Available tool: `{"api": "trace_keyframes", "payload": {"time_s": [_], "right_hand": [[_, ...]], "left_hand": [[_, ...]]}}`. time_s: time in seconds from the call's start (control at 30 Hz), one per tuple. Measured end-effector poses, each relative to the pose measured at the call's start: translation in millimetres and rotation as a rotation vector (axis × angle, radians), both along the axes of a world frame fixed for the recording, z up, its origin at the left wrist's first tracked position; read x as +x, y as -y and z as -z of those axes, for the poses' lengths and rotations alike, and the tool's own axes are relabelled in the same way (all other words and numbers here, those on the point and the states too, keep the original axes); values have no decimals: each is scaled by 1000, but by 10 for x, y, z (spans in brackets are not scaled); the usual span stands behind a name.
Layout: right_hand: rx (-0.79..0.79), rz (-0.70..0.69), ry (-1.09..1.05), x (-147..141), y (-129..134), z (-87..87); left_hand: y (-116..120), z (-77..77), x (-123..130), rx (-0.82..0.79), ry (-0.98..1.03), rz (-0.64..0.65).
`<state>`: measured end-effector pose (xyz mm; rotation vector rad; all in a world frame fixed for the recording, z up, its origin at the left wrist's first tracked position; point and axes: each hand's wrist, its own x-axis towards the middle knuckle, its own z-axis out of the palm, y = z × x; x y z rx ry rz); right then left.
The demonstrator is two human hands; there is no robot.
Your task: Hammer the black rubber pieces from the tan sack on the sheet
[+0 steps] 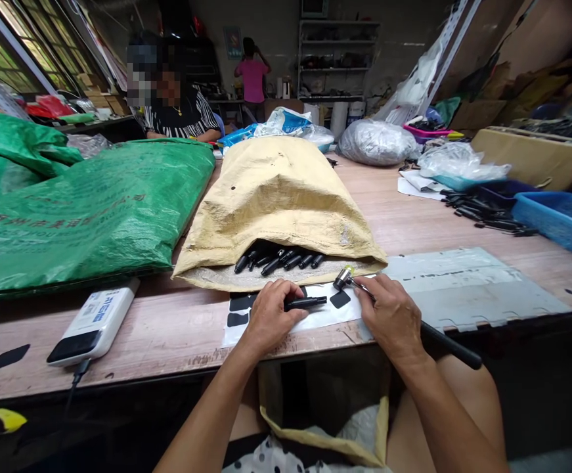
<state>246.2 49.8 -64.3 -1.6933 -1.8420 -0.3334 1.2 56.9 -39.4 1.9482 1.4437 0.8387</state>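
The left hand (pixel 272 315) has its fingers closed round a tube (pixel 311 303) over the sheet (pixel 328 318); the right hand (pixel 393 318) grips a hammer (pixel 343 278), head near the tube. Likely a hammering step, calling for a steady tube, fingertips clear

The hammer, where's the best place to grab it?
Probably by its long black handle, coming from the person's right. That slim, straight part sticks out beyond the right hand, away from the short metal head, so fingers could wrap around it.
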Motion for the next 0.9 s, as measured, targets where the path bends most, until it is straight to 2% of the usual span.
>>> {"api": "trace_keyframes", "payload": {"time_s": [0.27, 0.37, 0.43, 0.5, 0.57, 0.6, 0.67, 0.8, 0.9], "right_hand": [[-5, 5, 12, 2, 4, 26], [-10, 12, 18, -2, 4, 21], [-14, 14, 22, -5, 4, 18], [-15, 10, 24, -7, 3, 19], [-9, 7, 23, -7, 3, 22], [-5, 6, 21, -8, 3, 24], [3, 6, 18, -9, 5, 27], [13, 0, 23, -12, 10, 32], [16, -1, 34, -10, 5, 35]], "left_hand": [[-28, 6, 9, 11, -1, -11], [79, -64, -1, 14, 42, 6], [268, -146, -4, -28, 78, 103], [518, -207, 8, -120, 85, 272], [756, -190, 37, -227, 38, 430], [848, -138, 56, -271, -7, 473], [955, 58, 95, -342, -121, 469], [931, 669, 143, -548, -372, 236], [879, 1039, 148, -607, -358, 160]]}}
